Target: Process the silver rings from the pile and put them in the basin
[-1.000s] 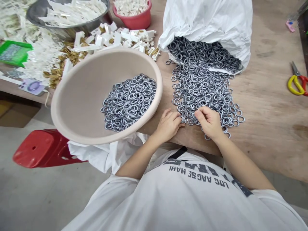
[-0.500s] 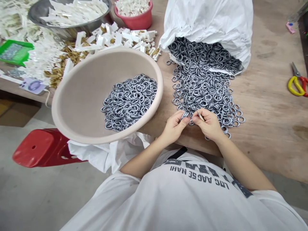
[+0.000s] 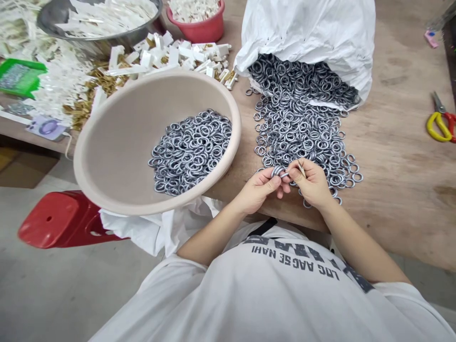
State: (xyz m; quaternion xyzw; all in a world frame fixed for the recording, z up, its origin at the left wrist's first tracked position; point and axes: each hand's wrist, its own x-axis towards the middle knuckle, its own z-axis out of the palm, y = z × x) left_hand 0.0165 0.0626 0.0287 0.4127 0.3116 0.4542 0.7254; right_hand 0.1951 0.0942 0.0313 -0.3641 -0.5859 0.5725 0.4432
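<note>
You look down on your two hands, held close together just right of a wide beige plastic basin point(image 3: 117, 142) that sits at the edge of the wooden worktop point(image 3: 395, 199). Your left hand point(image 3: 258, 187) pinches a grey metal ring point(image 3: 278, 171) between thumb and fingers. Your right hand point(image 3: 309, 183) pinches a thin pale sliver point(image 3: 301, 168), too small to name, between thumb and forefinger, just beside the ring. Inside the basin lies a heap of loose grey metal rings point(image 3: 190, 152). Right of the basin, a broad spill of matching rings point(image 3: 299, 133) runs out from the mouth of a white woven sack point(image 3: 309, 38), and your hands are over its near end. Beyond the basin stand a pink plastic tub point(image 3: 194, 33) and a steel bowl point(image 3: 117, 35), both holding white plastic pieces, with more of those pieces and brass-coloured parts heaped around them. Far right of the basin lie scissors with yellow and red handles point(image 3: 440, 126). Below the basin, on the floor, stands a red plastic stool point(image 3: 57, 218).
</note>
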